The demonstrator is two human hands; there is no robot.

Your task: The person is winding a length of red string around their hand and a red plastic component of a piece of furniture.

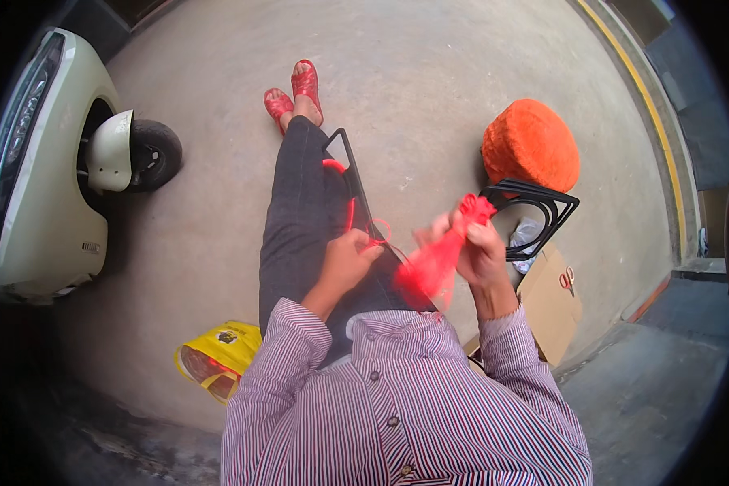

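- Seated person, seen from above, dark trousers, red sandals [293,93] out on the concrete floor [429,89].
- Right hand [479,247] closed around the top of a red tassel [436,263]: fingers pinch the bunched head, the loose fringe fans down and left toward the lap.
- Left hand [348,261] closed on a thin red cord [363,223]; a small loop of it shows just above the knuckles, and the strand runs on up along the thigh.
- The hands are apart, with the cord seemingly running between them; whether it is taut, I cannot tell.
- A black wire frame [350,174] lies along the right thigh under the cord.
- Judged progress: the tassel body looks formed and gathered; the head binding looks unfinished, since the cord is not yet trimmed and hangs long.
- Scissors [567,279] lie untouched on a cardboard sheet [552,312] to the right, well apart from the hands.
- An orange fluffy cushion [531,144] sits behind a black rack [536,212].
- A yellow bag [217,356] lies at lower left, a cream scooter [49,162] at far left.
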